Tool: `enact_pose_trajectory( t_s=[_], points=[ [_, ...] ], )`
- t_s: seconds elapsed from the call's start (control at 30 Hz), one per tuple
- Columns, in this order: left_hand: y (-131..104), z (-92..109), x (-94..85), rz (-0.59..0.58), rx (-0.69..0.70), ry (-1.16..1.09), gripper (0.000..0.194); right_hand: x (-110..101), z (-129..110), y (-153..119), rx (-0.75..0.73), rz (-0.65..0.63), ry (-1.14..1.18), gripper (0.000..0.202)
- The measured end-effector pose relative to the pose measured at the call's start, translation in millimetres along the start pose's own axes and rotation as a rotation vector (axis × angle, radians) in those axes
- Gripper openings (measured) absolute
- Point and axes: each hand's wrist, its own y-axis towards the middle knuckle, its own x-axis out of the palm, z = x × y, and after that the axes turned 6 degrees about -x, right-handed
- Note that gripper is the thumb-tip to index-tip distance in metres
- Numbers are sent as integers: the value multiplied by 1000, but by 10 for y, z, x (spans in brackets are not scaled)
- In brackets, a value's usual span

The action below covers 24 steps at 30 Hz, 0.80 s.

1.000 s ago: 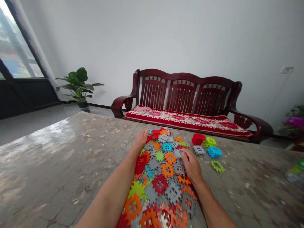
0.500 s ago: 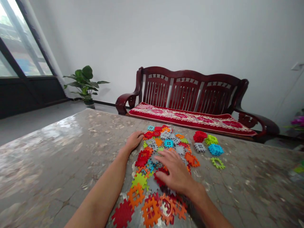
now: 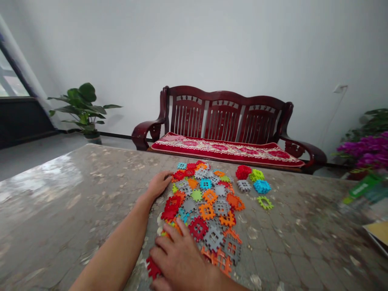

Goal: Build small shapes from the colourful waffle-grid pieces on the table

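Flat plastic tiles (image 3: 207,211), tooth-edged, some window-cut, spread at 6 o'clock on glossy mottled tabletop (image 3: 91,206). Left hand (image 3: 159,184) at spread's 10 o'clock edge, grip can't tell. Right hand (image 3: 178,252) palm-down, fingers apart, over 7 o'clock tiles.

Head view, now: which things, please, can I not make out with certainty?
- Head view: the red piece is partly covered by the right hand.
- Head view: whether that hand grips any piece; its own back hides the underside.
- Head view: the green object is blurred, so its markings are unreadable.
- Head view: the yellow item is cut off by the right edge.
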Motion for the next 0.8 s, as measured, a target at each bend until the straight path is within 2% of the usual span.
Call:
enact_pose_trajectory(
  t_s=[0.13,0.27,0.37,0.5,0.57,0.67,0.73,0.8],
  points=[
    [-8,21,-7,-6,22,21,38,-133,166,-81,128,54,7,41],
    [13,-1,19,0,37,30,38,-116,464,-113,262,120,-25,40],
    [23,-17,38,8,18,23,40,-125,721,-151,380,211,-65,33],
    [-6,45,4,60,-63,-58,42,-254,1012,-274,565,365,-79,29],
    [-29,139,-44,87,-70,-127,44,-352,1129,-370,654,416,-15,28],
    [-54,366,-144,104,-4,-224,47,-504,1284,-552,788,427,115,30],
    [-72,560,-219,50,73,-255,51,-587,1373,-696,851,392,162,30],
    [-118,762,-288,-81,165,-234,60,-636,1440,-854,888,329,201,29]
  ],
)
